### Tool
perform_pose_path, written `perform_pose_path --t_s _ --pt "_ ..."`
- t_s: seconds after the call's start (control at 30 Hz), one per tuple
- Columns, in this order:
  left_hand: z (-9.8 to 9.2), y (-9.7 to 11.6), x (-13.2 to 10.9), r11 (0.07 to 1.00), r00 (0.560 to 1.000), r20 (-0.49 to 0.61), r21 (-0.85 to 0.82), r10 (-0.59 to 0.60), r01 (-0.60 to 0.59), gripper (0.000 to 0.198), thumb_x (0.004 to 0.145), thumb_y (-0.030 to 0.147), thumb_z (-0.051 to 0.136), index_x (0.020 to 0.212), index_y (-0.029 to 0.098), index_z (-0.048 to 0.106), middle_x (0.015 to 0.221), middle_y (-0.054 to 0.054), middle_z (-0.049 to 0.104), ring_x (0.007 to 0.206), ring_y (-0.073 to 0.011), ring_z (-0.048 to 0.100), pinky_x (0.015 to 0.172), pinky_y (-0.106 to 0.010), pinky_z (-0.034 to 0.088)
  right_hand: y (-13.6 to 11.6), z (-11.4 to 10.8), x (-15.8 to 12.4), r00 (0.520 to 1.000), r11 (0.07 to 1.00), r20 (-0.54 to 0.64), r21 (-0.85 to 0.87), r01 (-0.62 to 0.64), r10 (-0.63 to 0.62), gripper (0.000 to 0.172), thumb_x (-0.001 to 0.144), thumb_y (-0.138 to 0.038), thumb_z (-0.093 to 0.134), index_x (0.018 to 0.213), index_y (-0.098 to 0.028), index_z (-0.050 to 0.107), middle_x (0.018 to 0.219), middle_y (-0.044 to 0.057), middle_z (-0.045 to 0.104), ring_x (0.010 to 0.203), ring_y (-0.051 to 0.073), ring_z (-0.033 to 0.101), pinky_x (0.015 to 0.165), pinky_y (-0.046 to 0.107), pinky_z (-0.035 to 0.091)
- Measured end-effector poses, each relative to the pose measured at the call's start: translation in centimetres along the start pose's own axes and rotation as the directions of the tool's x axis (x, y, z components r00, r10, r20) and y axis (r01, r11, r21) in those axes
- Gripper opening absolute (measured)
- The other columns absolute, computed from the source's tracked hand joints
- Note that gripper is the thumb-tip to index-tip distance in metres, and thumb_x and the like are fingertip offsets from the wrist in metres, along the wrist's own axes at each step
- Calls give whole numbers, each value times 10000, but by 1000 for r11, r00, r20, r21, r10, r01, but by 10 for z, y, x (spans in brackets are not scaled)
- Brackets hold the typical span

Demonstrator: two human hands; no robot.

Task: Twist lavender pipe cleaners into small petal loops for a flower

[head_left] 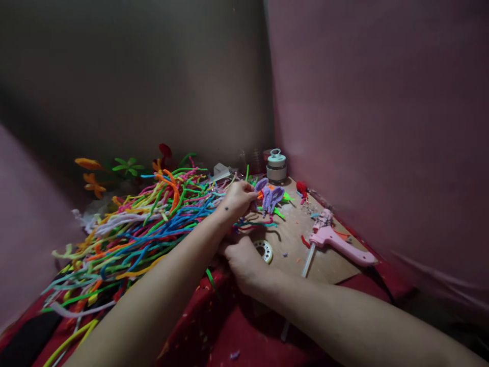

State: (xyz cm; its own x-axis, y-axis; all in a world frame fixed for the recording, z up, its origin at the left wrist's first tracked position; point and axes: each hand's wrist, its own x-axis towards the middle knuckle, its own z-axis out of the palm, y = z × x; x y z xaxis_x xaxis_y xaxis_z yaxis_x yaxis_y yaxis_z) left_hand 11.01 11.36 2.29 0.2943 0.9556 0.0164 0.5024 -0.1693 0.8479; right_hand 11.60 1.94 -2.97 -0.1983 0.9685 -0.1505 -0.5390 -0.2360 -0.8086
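Fuzzy pipe cleaners (145,224), matt wooden board (294,239), glossy pink plastic glue gun (336,239), red cloth (237,326)

Left hand (239,197) on purple flower (272,197), beside pipe-cleaner heap (133,229).

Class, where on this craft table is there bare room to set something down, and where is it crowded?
Bare board lies between the tape roll, purple flower and glue gun. Red cloth between the forearms is free. Crowded: the pipe-cleaner pile at left, scraps by the jar.
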Motion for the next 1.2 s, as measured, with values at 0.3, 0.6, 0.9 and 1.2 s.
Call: perform_pose_path --t_s 0.3,0.6,0.9,1.2 --pt "42 -4 44 927 997 65 376 -42 15 219 587 149 651 408 155 527 324 -6 470 427 -155 537 473 -231 391 5 -6 21 959 929 -67 275 -246 274 232 710 -386 466 717 -177 566 418 7 485 359 134 399 341 234 287" --pt "34 -14 60 905 998 -55 425 5 19 204 536 103 614 389 174 492 341 3 420 554 -179 555 499 -232 350 1 -7 22 930 898 -96 314 -309 353 218 755 -302 402 687 -175 566 417 23 476 358 152 411 328 246 275" --pt "15 -8 42 985 993 81 155 -85 72 220 610 198 602 432 158 478 297 49 375 266 -69 320 329 -216 240 3 -8 20 938 930 -128 227 -290 323 132 607 -46 428 548 -146 491 374 -22 420 283 86 338 286 193 195" --pt "13 -22 46 994 981 162 36 -110 105 216 619 198 571 474 176 412 316 80 343 261 -54 291 310 -196 236 0 -8 19 932 916 -84 235 -324 351 162 612 -28 383 512 -147 429 353 -42 392 265 53 319 266 148 176"
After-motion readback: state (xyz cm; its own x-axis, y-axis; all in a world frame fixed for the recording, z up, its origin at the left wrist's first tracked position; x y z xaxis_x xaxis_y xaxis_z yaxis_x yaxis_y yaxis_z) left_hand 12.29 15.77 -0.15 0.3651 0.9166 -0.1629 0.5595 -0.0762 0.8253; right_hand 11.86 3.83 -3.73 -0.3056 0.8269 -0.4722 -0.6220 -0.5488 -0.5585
